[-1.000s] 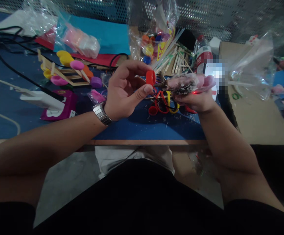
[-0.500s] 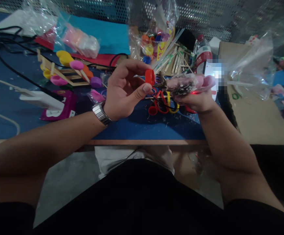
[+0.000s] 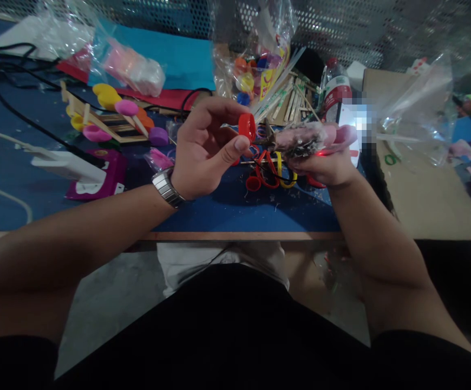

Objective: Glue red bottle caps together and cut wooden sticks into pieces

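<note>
Between the thumb and fingers of my left hand (image 3: pixel 205 149) is a red bottle cap (image 3: pixel 246 127), held on its edge with the hollow side facing right. My right hand (image 3: pixel 328 168) is closed around a pink glue gun (image 3: pixel 300 138), its body smeared with dried glue and dark residue. The gun's nozzle points left, close to the cap; whether they touch I cannot tell. Below the gun lie scissors with red handles (image 3: pixel 268 169), yellow loops (image 3: pixel 286 172) and another red cap (image 3: pixel 253 183).
Left on the blue table stand a craft-stick piece with coloured caps (image 3: pixel 117 122) and a purple power strip (image 3: pixel 97 173) with a white plug. Behind are bagged caps (image 3: pixel 244 81), craft sticks (image 3: pixel 294 100) and a red-labelled bottle (image 3: pixel 336 86). Cardboard (image 3: pixel 430 189) lies right.
My left hand has shifted very slightly left with the red cap. The glue gun in my right hand has stayed nearly still.
</note>
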The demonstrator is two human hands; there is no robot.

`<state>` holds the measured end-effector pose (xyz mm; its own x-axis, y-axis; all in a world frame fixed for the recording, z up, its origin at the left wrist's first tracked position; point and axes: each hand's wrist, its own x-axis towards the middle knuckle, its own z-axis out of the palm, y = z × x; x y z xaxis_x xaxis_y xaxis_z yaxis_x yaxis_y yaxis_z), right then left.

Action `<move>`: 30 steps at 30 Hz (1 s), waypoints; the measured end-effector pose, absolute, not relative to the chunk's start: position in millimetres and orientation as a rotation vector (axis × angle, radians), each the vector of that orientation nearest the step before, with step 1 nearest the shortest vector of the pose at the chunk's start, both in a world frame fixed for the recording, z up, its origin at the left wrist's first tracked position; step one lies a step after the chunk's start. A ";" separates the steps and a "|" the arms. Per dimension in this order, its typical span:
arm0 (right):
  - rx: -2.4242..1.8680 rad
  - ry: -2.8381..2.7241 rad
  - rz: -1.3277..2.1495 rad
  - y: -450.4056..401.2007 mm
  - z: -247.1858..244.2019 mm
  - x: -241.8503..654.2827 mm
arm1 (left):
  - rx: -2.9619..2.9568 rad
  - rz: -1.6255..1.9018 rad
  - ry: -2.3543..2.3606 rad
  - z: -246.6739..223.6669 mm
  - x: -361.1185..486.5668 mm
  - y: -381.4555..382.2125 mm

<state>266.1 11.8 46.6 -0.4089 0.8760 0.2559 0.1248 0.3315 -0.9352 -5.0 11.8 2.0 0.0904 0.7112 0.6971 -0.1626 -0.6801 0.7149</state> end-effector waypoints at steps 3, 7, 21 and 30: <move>-0.910 -1.741 1.164 12.1 44.9 265.9 | 1.702 1.663 0.556 2.7 -4.7 11.5; -0.916 -1.724 1.181 12.6 45.1 265.6 | 1.694 1.652 0.562 2.5 -6.0 11.7; -0.881 -1.774 1.191 16.1 42.8 269.0 | 1.707 1.679 0.543 0.8 -4.2 13.6; -0.765 -1.865 1.150 13.0 47.1 266.1 | 1.777 1.715 0.311 -6.5 -5.3 24.9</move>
<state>266.1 13.0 47.1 -0.4991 0.8079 0.3133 0.0830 0.4045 -0.9108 -5.3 24.9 -6.5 0.1204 0.5787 0.8066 -0.2582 -0.7663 0.5883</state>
